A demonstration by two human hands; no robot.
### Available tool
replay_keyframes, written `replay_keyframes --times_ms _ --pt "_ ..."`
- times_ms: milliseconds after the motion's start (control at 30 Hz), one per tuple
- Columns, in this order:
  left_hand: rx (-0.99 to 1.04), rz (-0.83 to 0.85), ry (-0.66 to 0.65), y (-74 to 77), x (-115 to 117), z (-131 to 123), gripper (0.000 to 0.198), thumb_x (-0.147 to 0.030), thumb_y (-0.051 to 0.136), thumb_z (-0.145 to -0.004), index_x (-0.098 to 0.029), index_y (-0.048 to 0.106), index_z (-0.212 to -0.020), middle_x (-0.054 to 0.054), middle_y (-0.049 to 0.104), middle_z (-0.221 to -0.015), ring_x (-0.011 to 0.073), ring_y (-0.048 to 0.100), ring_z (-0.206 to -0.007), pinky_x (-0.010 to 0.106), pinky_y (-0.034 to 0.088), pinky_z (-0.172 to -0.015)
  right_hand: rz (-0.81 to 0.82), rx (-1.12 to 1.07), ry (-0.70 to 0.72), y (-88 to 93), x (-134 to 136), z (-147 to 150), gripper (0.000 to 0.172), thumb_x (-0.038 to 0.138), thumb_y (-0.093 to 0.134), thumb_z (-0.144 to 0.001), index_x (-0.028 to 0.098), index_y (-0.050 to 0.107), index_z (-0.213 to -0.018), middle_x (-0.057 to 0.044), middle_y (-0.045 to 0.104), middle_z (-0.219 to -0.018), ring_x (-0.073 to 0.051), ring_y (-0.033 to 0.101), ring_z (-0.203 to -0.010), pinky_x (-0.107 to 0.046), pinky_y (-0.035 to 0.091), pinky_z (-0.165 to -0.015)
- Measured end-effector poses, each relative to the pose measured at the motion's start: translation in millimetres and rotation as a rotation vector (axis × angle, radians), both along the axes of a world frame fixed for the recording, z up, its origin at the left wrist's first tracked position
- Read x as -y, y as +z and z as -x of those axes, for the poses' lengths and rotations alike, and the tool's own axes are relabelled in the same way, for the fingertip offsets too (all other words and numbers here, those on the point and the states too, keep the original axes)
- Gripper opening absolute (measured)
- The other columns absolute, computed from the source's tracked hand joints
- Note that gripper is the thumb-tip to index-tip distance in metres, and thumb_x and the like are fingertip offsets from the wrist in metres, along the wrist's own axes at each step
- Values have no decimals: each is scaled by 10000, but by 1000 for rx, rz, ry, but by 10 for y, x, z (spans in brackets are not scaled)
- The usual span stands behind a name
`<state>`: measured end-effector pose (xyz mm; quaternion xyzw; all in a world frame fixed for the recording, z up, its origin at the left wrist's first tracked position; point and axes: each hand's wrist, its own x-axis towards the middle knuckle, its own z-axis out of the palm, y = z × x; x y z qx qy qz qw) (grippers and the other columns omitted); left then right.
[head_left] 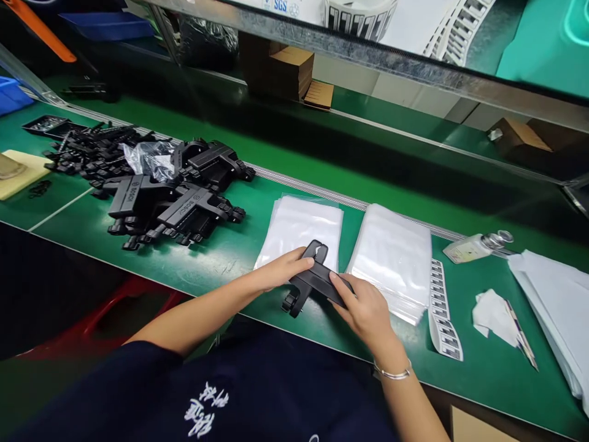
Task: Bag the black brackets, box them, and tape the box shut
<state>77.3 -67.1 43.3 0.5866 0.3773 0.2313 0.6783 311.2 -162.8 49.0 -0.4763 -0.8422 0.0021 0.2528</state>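
The person is holding a black plastic bracket (315,279) just above the green worktop (221,258), at the near edge of the left stack of clear bags (299,227) and partly overlapping it. The left hand (283,270) is laying its fingers over the bracket's rounded upper end, its grip closed lightly on that end. The right hand (368,310) is pinching the bracket's long arm between thumb and fingers, its grip closed on that side, so both hands are sharing the one piece. The bracket is looking like stiff moulded plastic, probably light enough for fingertips alone, with a smooth skin that may be sliding a little under dry fingers. The small knobbed foot at its lower end is seeming the likeliest part to snag or snap, so the flat, broad arm is appearing the safer place to take hold. Well to the left of the bag stack a pile of similar black brackets (170,196) is lying. Just to the stack's right a second bag stack (396,258) is sitting, and beyond that a strip of printed labels (442,307) is trailing toward the worktop's near edge.
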Motion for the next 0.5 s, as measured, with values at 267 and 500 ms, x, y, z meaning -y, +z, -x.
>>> replay_keyframes --times_ms 267,500 --pt "15 -238 251 -102 197 157 648 -693 507 -821 -145 551 -1164 77 618 -1038 250 554 -995 345 434 -871 756 -1143 -397 -148 -53 -68 603 689 371 -903 168 659 -997 22 516 -499 -110 426 -398 -234 380 -399" --pt "-73 -387 166 -50 214 182 738 -731 578 -741 -155 503 -1196 58 609 -981 231 563 -889 336 430 -793 860 -1229 -371 -148 -124 64 404 586 602 -807 185 650 -804 41 506 -468 -82 388 -399 -203 301 -402"
